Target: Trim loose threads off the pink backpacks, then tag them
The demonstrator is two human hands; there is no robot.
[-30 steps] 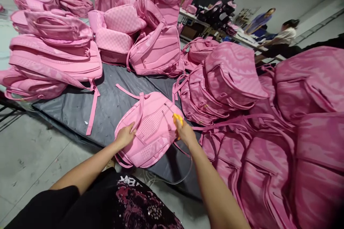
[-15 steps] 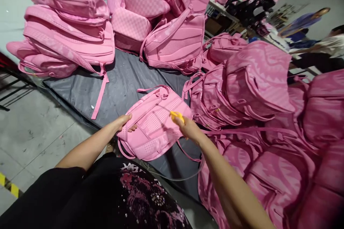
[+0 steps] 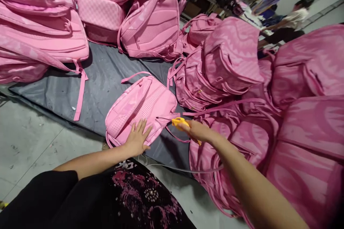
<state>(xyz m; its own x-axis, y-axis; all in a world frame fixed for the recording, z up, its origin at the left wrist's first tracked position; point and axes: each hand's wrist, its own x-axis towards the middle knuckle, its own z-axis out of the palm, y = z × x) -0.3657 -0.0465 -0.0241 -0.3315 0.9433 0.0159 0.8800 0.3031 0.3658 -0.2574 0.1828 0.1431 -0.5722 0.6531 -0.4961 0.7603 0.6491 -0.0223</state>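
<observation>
A small pink backpack (image 3: pixel 161 96) lies on the dark-covered table, its strap side with dotted mesh panels facing up. My left hand (image 3: pixel 136 140) rests flat on its near part, fingers spread. In my right hand (image 3: pixel 197 129), closed round the grip, is a yellow air blow gun (image 3: pixel 177 121) with a long thin nozzle. The nozzle points left, over the right edge of the backpack. A clear hose (image 3: pixel 185 169) runs in a curve below my right forearm and along the table's near edge.
Pink backpacks (image 3: pixel 231 53) are heaped on the right, close to my right arm. More pink bags (image 3: pixel 102 10) stand at the back and left, one strap (image 3: pixel 80 96) hanging towards me. Dark sheeting (image 3: pixel 99 68) covers the table. Two people are at work in the far right background.
My left hand has let go of the backpack's left edge and now lies flat on it. The strap across the backpack has shifted. The blow gun has turned, its nozzle lower. The view has moved right.
</observation>
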